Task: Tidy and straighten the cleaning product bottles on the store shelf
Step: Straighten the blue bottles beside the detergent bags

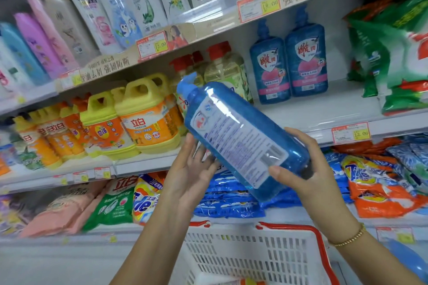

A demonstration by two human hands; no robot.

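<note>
A big blue pump bottle (236,132) is tilted in the air before the middle shelf, pump cap up-left, back label facing me. My right hand (308,169) grips its base, thumb on the label and fingers curled behind. My left hand (190,169) is held open just left of the bottle, palm toward it, fingers straight; whether it touches is unclear. Two matching blue pump bottles (289,60) stand upright on the middle shelf (324,111) behind. Yellow-and-orange detergent jugs (143,120) stand in a row to the left, with red-capped greenish bottles (224,69) between.
A white shopping basket with red handles (254,254) sits below my arms. Shampoo bottles (115,11) fill the top shelf. Green detergent bags (393,53) lie at the right, washing-powder bags (382,180) on the lower shelf. Bare shelf shows beside the two blue bottles.
</note>
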